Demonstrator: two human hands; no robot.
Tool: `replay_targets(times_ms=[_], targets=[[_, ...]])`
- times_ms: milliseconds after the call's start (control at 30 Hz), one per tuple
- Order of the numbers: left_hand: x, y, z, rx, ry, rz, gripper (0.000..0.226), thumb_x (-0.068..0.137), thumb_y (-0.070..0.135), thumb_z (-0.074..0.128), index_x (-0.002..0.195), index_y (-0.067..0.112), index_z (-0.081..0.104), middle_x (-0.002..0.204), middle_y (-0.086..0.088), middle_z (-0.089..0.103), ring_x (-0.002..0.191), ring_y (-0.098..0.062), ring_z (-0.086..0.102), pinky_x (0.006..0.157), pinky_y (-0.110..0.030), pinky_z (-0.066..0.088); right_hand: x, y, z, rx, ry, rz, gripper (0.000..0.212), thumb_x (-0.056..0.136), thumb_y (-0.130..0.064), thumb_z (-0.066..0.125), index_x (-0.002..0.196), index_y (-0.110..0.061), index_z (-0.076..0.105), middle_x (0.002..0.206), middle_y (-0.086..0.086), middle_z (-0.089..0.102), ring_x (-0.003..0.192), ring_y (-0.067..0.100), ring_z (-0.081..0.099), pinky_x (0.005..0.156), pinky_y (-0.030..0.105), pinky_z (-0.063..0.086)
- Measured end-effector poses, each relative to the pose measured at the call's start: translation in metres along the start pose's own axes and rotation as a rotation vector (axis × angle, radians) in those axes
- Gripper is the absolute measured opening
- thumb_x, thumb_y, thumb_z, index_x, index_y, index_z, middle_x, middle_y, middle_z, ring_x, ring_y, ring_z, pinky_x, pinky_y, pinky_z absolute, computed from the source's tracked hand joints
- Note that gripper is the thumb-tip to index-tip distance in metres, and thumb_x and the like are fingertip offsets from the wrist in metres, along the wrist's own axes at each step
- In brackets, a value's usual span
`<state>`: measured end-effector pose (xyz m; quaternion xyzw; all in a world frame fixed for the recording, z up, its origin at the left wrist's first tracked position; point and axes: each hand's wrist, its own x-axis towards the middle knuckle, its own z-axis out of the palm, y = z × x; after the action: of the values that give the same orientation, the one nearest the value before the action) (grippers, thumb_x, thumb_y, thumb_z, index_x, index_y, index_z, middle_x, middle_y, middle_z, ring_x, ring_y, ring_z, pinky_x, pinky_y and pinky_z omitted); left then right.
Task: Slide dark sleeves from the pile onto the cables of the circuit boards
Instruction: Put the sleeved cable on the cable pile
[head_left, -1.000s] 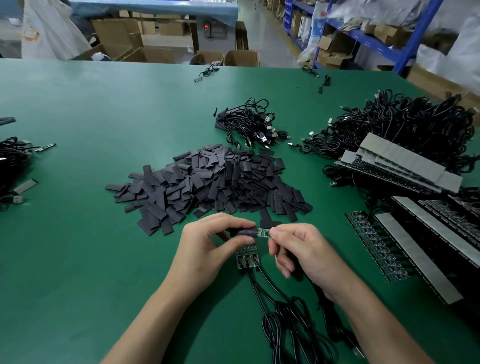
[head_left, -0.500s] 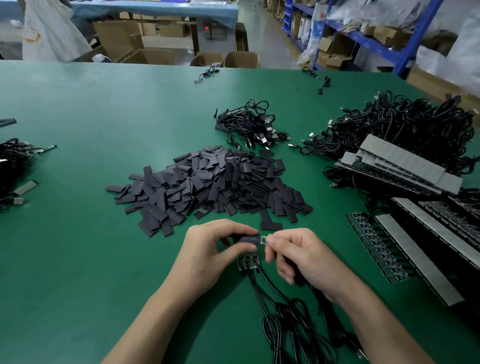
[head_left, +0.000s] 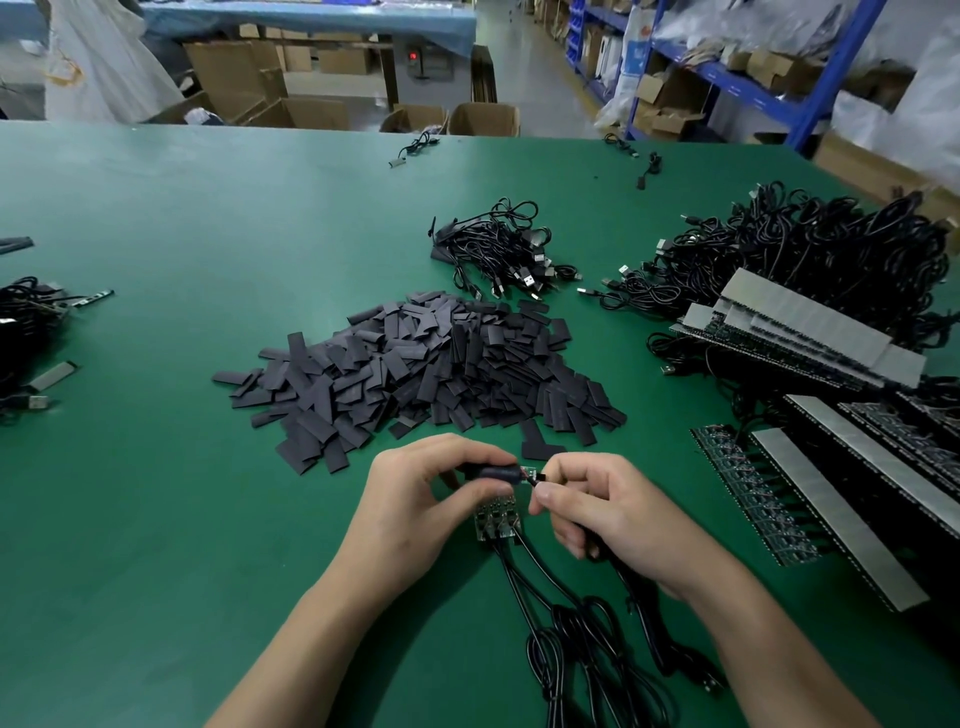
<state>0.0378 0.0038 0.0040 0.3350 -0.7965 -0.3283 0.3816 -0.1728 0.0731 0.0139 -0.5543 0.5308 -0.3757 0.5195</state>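
Observation:
A big pile of flat dark sleeves (head_left: 426, 369) lies on the green table (head_left: 156, 493), just beyond my hands. My left hand (head_left: 415, 509) pinches one dark sleeve (head_left: 493, 473) between thumb and fingers. My right hand (head_left: 597, 509) grips a black cable (head_left: 639, 597) right behind a small circuit board (head_left: 529, 472), and most of that board sits inside the sleeve's right end. A little strip of green boards (head_left: 497, 517) with black cables (head_left: 571, 649) lies on the table under my hands.
Rows of circuit boards with grey strips (head_left: 831, 493) fill the right side, in front of a heap of black USB cables (head_left: 810, 260). A smaller cable bundle (head_left: 498, 254) lies behind the sleeve pile. More cables (head_left: 26, 332) sit at the left edge.
The sleeve in my left hand has slid further right over the small board, so less of the board shows. Both hands have stayed in about the same place.

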Motion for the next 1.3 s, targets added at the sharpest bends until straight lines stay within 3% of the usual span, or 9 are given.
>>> replay_targets(times_ms=[100, 233, 367, 600, 767, 867, 1300], targets=[[-0.0004, 0.0012, -0.0011, 0.014, -0.010, 0.044, 0.019, 0.083, 0.031, 0.079, 0.100, 0.022, 0.081, 0.094, 0.018, 0.075, 0.091, -0.002, 0.070, 0.081, -0.016, 0.052, -0.0002, -0.0006, -0.0004, 0.025, -0.020, 0.005, 0.020, 0.096, -0.030, 0.062, 0.078, -0.028, 0.071, 0.055, -0.007, 0.050, 0.052, 0.012, 0.046, 0.056, 0.022, 0.043], [-0.0012, 0.0005, 0.0001, 0.031, -0.044, 0.068, 0.018, 0.084, 0.028, 0.081, 0.102, 0.022, 0.081, 0.096, 0.017, 0.074, 0.091, -0.005, 0.070, 0.080, -0.026, 0.056, -0.0005, -0.0010, 0.0003, 0.051, -0.034, 0.021, 0.021, 0.095, -0.027, 0.062, 0.076, -0.026, 0.071, 0.055, -0.007, 0.046, 0.050, 0.012, 0.041, 0.054, 0.022, 0.040], [-0.0016, 0.0015, 0.0024, 0.036, -0.072, 0.101, 0.019, 0.086, 0.033, 0.079, 0.103, 0.023, 0.080, 0.097, 0.016, 0.074, 0.090, -0.004, 0.070, 0.078, -0.026, 0.056, -0.0009, -0.0001, 0.0017, 0.056, -0.047, 0.028, 0.020, 0.096, -0.024, 0.062, 0.078, -0.019, 0.071, 0.055, -0.004, 0.044, 0.050, 0.012, 0.039, 0.052, 0.022, 0.037], [-0.0011, 0.0015, 0.0042, 0.043, -0.025, 0.097, 0.021, 0.084, 0.032, 0.081, 0.104, 0.025, 0.080, 0.099, 0.017, 0.072, 0.095, -0.007, 0.069, 0.078, -0.028, 0.055, -0.0008, -0.0029, 0.0014, 0.037, -0.001, 0.011, 0.022, 0.097, -0.033, 0.057, 0.078, -0.029, 0.067, 0.059, 0.002, 0.060, 0.057, 0.020, 0.053, 0.054, 0.027, 0.041], [-0.0015, 0.0034, 0.0070, 0.045, 0.174, 0.044, 0.039, 0.076, 0.036, 0.085, 0.113, 0.025, 0.076, 0.100, 0.016, 0.071, 0.088, -0.009, 0.068, 0.072, -0.023, 0.052, -0.0006, -0.0019, 0.0028, 0.091, 0.009, 0.023, 0.020, 0.098, -0.033, 0.057, 0.084, -0.024, 0.069, 0.067, 0.006, 0.066, 0.063, 0.022, 0.062, 0.058, 0.030, 0.047], [-0.0028, 0.0050, 0.0077, 0.030, 0.235, 0.022, 0.034, 0.077, 0.034, 0.084, 0.109, 0.024, 0.077, 0.095, 0.015, 0.072, 0.083, -0.013, 0.068, 0.070, -0.026, 0.053, -0.0007, -0.0013, 0.0044, 0.119, 0.005, 0.026, 0.020, 0.099, -0.032, 0.057, 0.087, -0.022, 0.070, 0.073, 0.009, 0.072, 0.068, 0.024, 0.068, 0.061, 0.031, 0.052], [-0.0019, 0.0053, 0.0063, -0.004, 0.177, -0.019, 0.026, 0.081, 0.032, 0.080, 0.107, 0.025, 0.080, 0.091, 0.015, 0.074, 0.082, -0.011, 0.067, 0.070, -0.015, 0.046, 0.0019, 0.0044, 0.0087, 0.126, 0.059, 0.029, 0.020, 0.107, -0.017, 0.055, 0.093, -0.009, 0.066, 0.076, 0.011, 0.075, 0.072, 0.023, 0.071, 0.065, 0.028, 0.055]])
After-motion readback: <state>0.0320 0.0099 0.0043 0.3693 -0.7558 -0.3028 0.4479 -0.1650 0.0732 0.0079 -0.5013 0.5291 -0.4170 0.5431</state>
